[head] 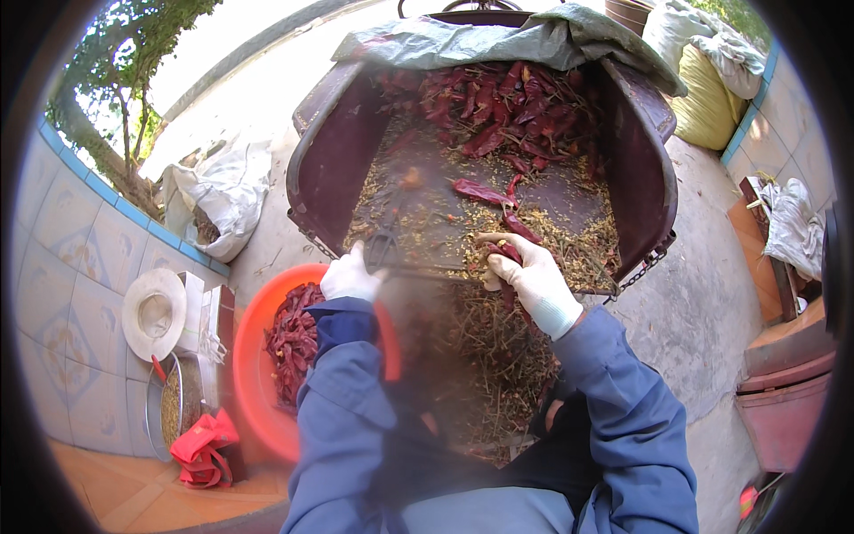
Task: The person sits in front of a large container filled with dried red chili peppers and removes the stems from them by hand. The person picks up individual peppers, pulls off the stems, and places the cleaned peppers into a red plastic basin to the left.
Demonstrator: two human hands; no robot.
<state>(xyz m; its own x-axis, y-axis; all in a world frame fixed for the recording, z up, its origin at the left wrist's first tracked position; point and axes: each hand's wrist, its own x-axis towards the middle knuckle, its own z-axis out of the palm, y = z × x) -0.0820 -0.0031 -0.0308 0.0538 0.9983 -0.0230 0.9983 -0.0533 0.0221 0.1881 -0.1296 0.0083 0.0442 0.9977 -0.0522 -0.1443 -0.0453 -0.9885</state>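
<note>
My right hand (534,280), in a white knit glove, is closed around dried red chili peppers (509,251) at the near edge of a maroon cart bed (320,170). My left hand (352,275), gloved too, is at the bed's near left edge, beside a dark tool with looped handles (383,248), probably scissors. Blur hides whether the fingers grip it. Farther back in the bed lies a heap of dried chilies (494,107). Loose pods, yellow seeds (373,180) and stems are spread over its floor. An orange basin (250,374) holding more chilies stands below my left hand.
Stems and debris (507,367) are piled between my legs under the bed's edge. Chains (644,270) hang at its near corners. A woven sheet (460,50) covers the far end. At left are a white sack (233,200) and a hat (153,314); at right, a yellow sack (704,100).
</note>
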